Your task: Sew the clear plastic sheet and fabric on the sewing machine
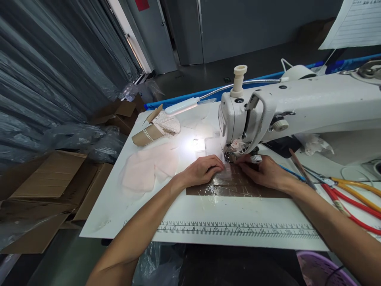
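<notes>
We find both hands at the needle end of a white sewing machine (300, 105). The left hand (203, 171) has its fingers bent and drawn together, the fingertips down at a sheer pale fabric (227, 173); we cannot tell whether it pinches the cloth or only presses it. The right hand (263, 171) reaches in from the other side, fingers extended close to the presser foot (230, 157); its fingertips are partly hidden, and we cannot tell whether they are closed on anything. The sheer fabric lies between the hands, just in front of the presser foot, over a shiny brown sheet (238, 189).

On the tabletop (104, 216) to the left we note pale pink fabric pieces (141, 171) laid flat and, beyond them, a brown roll (145, 135) beside lace trim (169, 122). A lit lamp (182, 107) hangs above that area. Red-handled scissors (331, 196) and yellow-handled scissors (357, 190) lie near the right forearm. A printed ruler scale (217, 229) runs along the near edge.
</notes>
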Action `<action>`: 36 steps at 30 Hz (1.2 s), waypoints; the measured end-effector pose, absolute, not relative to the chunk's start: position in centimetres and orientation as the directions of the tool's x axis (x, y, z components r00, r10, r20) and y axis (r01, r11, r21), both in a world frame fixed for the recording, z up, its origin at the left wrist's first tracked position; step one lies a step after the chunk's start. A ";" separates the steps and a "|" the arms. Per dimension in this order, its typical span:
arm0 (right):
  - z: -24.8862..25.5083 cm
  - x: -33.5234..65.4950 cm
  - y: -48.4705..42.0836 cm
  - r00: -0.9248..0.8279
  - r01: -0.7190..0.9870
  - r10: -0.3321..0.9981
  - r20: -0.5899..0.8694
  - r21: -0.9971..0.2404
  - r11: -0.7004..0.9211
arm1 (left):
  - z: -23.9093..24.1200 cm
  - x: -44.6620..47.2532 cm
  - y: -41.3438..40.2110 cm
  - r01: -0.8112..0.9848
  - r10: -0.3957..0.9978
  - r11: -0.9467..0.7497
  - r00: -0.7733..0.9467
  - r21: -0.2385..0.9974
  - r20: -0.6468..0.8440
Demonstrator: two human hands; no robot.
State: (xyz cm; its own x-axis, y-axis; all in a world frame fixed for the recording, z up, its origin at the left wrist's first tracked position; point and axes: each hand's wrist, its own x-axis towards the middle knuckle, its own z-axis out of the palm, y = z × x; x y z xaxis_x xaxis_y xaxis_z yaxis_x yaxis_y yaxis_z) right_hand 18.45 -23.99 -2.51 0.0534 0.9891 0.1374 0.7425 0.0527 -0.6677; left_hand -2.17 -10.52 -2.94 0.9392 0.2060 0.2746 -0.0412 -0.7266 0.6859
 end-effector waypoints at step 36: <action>-3.6 18.3 -24.0 -0.092 0.879 0.968 0.234 -0.437 0.189 | -3.6 -1.7 -11.8 -0.120 0.064 -0.940 0.857 0.319 0.512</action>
State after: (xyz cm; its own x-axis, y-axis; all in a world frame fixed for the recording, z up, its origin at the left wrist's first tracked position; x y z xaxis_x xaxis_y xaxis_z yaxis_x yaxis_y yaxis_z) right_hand 18.31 -23.97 -3.63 -0.0921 0.9680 0.2337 0.8793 0.1891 -0.4370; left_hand -1.73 -11.84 -3.64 0.8566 0.0641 0.5119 -0.1200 -0.9403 0.3185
